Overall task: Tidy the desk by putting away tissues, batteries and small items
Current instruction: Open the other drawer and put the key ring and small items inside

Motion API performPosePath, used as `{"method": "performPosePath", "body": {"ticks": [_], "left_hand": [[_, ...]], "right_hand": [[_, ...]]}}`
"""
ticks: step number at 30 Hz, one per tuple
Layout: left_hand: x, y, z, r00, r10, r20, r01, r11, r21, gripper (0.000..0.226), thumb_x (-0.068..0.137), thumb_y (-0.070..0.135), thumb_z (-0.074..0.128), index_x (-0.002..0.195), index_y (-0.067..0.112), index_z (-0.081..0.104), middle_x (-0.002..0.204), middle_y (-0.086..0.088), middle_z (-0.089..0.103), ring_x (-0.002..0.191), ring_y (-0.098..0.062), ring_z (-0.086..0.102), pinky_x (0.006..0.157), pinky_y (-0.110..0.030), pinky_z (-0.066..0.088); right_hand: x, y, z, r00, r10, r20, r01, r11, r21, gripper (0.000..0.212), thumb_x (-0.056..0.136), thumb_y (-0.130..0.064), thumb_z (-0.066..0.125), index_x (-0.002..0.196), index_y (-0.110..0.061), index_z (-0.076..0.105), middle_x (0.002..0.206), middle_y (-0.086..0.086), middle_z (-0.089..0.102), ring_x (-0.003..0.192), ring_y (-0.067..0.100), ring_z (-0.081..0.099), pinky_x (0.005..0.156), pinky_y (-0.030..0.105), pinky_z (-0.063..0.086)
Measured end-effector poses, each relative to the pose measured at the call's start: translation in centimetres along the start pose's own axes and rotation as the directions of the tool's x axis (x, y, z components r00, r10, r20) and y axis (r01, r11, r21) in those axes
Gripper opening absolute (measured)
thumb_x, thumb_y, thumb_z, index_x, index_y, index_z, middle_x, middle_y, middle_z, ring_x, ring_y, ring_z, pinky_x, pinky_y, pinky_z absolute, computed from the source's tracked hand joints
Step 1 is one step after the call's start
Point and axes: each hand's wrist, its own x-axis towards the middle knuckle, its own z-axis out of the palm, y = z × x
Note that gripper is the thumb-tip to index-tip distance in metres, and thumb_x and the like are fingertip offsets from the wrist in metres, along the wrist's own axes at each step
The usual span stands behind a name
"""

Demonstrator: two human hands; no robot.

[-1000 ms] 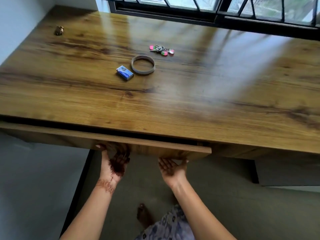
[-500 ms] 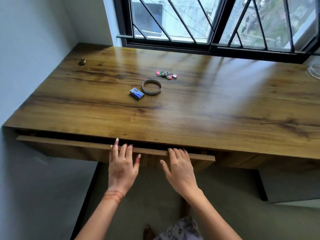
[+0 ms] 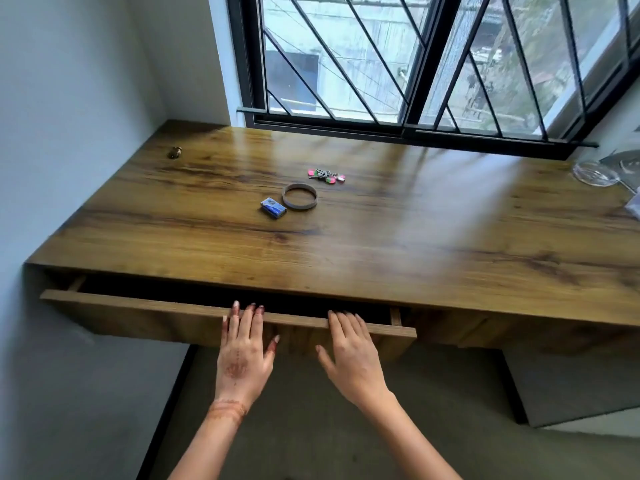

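Fingers (image 3: 244, 320) of my left hand (image 3: 242, 356) lie straight and close together over the top edge of the drawer (image 3: 138, 308). The fingers of my right hand (image 3: 349, 353) lie the same way a little to the right, thumb spread. Neither hand holds anything; both only rest on the wood, backs up. I place them side by side near the middle of the drawer front, I judge, so that it slides evenly and does not twist on its runners.

The drawer stands partly out, with a dark gap between its front and the near edge of the worktop (image 3: 433, 244). What lies inside is hidden in shadow.

The small things to put away sit well apart from my hands, toward the far middle of the worktop. A blue box (image 3: 273, 207) lies just beside a grey ring (image 3: 299, 197), with a bunch of keys (image 3: 326, 176) near, farther back. A small brass thing (image 3: 175, 152) sits alone at the far left and a glass dish (image 3: 594, 173) at the far right. I see no tissues.

A second ago my hands were under the drawer front, palms up. Half a second ago they were already on top, as now. Since then the gap has grown wider and my view has lifted toward the window (image 3: 415, 64). The things on the worktop have not moved.
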Motion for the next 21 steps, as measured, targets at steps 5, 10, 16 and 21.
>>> {"method": "performPosePath", "body": {"ticks": [5, 10, 16, 21], "left_hand": [[-2.4, 0.1, 0.2, 1.0, -0.027, -0.014, 0.027, 1.0, 0.0, 0.072, 0.093, 0.054, 0.01, 0.131, 0.003, 0.044, 0.134, -0.018, 0.051, 0.134, -0.036, 0.033, 0.115, -0.035, 0.002], [-5.6, -0.2, 0.2, 0.994, 0.01, -0.111, -0.008, 1.0, 0.022, 0.06, 0.081, 0.031, 0.058, 0.131, 0.001, 0.045, 0.134, -0.019, 0.051, 0.134, -0.036, 0.033, 0.114, -0.035, 0.001], [-9.9, -0.1, -0.5, 0.996, -0.02, -0.084, 0.024, 0.998, 0.051, 0.08, 0.057, 0.015, 0.082, 0.128, 0.0, 0.05, 0.132, -0.018, 0.054, 0.13, -0.038, 0.039, 0.108, -0.048, 0.027], [-13.4, -0.4, -1.0, 0.997, -0.029, -0.067, 0.034, 0.997, 0.064, 0.085, 0.053, 0.014, 0.084, 0.129, 0.001, 0.049, 0.132, -0.017, 0.054, 0.131, -0.036, 0.038, 0.107, -0.046, 0.03]], "right_hand": [[-2.3, -0.5, -0.4, 0.999, -0.045, -0.031, 0.045, 0.999, -0.024, 0.064, 0.066, -0.041, 0.075, 0.119, -0.009, 0.06, 0.116, 0.004, 0.066, 0.112, 0.02, 0.06, 0.098, 0.04, 0.043], [-5.2, -1.5, -1.3, 0.998, -0.05, -0.035, 0.049, 0.999, -0.019, 0.065, 0.064, -0.042, 0.076, 0.118, -0.01, 0.06, 0.115, 0.003, 0.066, 0.111, 0.018, 0.06, 0.098, 0.038, 0.042], [-9.1, -3.1, -2.5, 0.998, -0.05, -0.026, 0.05, 0.999, -0.007, 0.066, 0.062, -0.043, 0.077, 0.117, -0.01, 0.061, 0.114, 0.002, 0.066, 0.111, 0.017, 0.06, 0.098, 0.038, 0.043], [-12.4, -4.2, -3.2, 0.999, -0.049, -0.02, 0.049, 0.999, 0.001, 0.069, 0.06, -0.043, 0.078, 0.117, -0.009, 0.061, 0.114, 0.003, 0.066, 0.111, 0.018, 0.06, 0.098, 0.039, 0.042]]}}
